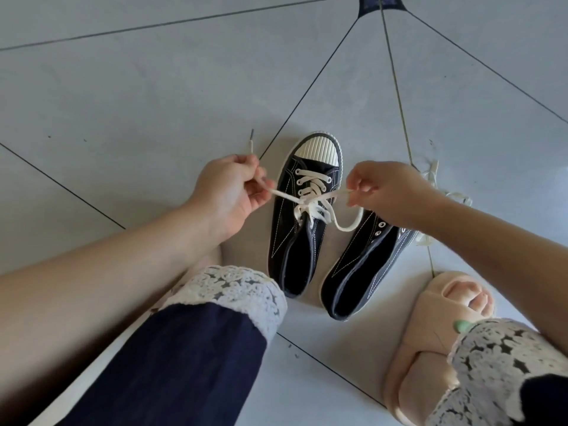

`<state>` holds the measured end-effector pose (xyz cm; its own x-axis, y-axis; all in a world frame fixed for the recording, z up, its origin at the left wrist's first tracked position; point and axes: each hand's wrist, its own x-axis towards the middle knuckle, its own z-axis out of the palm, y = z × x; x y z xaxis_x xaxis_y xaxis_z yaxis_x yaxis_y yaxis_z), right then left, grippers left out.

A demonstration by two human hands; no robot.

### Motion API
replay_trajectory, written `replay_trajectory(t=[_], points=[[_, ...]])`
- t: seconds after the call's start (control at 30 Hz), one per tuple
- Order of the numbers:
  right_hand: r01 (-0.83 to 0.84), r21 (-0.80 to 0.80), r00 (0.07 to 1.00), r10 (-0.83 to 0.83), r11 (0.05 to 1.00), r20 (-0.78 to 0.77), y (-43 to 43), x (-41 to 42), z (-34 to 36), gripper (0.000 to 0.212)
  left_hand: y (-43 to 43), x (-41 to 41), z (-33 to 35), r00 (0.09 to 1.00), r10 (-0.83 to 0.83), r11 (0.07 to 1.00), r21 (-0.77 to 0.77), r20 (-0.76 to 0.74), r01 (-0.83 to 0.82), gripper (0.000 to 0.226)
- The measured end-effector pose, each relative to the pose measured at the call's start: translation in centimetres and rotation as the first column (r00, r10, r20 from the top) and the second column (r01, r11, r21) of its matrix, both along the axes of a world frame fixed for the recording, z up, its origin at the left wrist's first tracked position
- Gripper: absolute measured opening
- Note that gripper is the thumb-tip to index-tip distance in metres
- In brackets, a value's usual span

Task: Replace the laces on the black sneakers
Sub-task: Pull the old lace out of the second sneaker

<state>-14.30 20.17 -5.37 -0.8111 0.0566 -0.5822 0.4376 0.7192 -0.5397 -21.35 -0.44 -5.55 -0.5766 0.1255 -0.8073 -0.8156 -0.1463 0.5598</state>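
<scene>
Nearest: right foot in a beige slipper on the grey tiled floor. Beyond it, two black sneakers stand side by side, toes pointing away. The left sneaker carries a white lace through its eyelets. The right sneaker has its toe hidden behind my right hand. Fingers of my left hand pinch one lace end, tip sticking up. Right-hand fingers pinch the other end, a loop hanging below. Far right, a loose lace lies on the floor.
</scene>
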Motion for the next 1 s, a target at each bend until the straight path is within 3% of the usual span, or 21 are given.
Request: replay_trajectory(t=[0.1,0.23,0.3,0.37,0.47,0.57,0.63,0.67,0.73,0.83,0.9,1.0], points=[[0.163,-0.021,0.987,-0.163,0.986,0.019,2.0,-0.1,0.0,0.022,-1.6,-1.6,-0.2,0.998,0.013,0.993,-0.114,-0.062,-0.020,0.030],[0.344,-0.126,0.939,-0.340,0.930,0.056,3.1,0.4,-0.5,0.020,-4.3,-2.5,-1.3,0.958,-0.262,0.894,-0.403,-0.114,0.197,0.025],[0.423,-0.168,0.906,-0.416,0.891,0.077,3.4,0.2,-0.5,0.022,-5.1,-2.2,-2.2,0.919,-0.384,0.813,-0.503,-0.086,0.293,0.025],[0.513,-0.195,0.858,-0.507,0.836,0.085,4.2,-0.3,-0.3,0.021,-5.7,-2.0,-3.0,0.844,-0.532,0.664,-0.653,-0.072,0.363,0.028],[0.637,-0.288,0.764,-0.635,0.715,0.114,5.1,-0.9,0.4,0.019,-6.1,-2.1,-3.3,0.764,-0.639,0.528,-0.774,-0.092,0.348,0.026],[0.684,-0.403,0.697,-0.709,0.608,0.112,5.3,-1.6,1.0,0.017,-5.9,-3.0,-3.0,0.738,-0.653,0.513,-0.816,-0.169,0.267,0.008],[0.666,-0.473,0.691,-0.715,0.577,0.102,5.1,-2.0,1.3,0.009,-5.3,-3.6,-2.6,0.726,-0.658,0.546,-0.792,-0.202,0.275,0.015],[0.655,-0.488,0.701,-0.705,0.576,0.109,4.8,-2.2,1.4,0.003,-4.8,-3.6,-2.3,0.680,-0.712,0.507,-0.798,-0.176,0.325,0.030],[0.619,-0.414,0.755,-0.651,0.667,0.078,4.1,-2.0,1.0,0.020,-3.6,-2.7,-1.8,0.483,-0.863,0.356,-0.857,-0.148,0.372,0.055],[0.396,-0.157,0.912,-0.407,0.905,-0.042,2.0,-0.7,0.4,0.020,-1.4,0.1,-1.1,0.238,-0.934,0.339,-0.873,-0.267,0.351,0.050],[0.250,-0.178,0.968,-0.243,0.952,0.057,0.1,0.3,0.3,0.011,-0.2,1.8,-0.8,0.175,-0.927,0.376,-0.821,-0.333,0.429,0.037],[0.123,-0.187,0.987,-0.101,0.975,0.123,-2.5,1.0,0.0,0.016,1.1,2.8,-1.0,0.161,-0.931,0.362,-0.775,-0.326,0.518,0.029]])
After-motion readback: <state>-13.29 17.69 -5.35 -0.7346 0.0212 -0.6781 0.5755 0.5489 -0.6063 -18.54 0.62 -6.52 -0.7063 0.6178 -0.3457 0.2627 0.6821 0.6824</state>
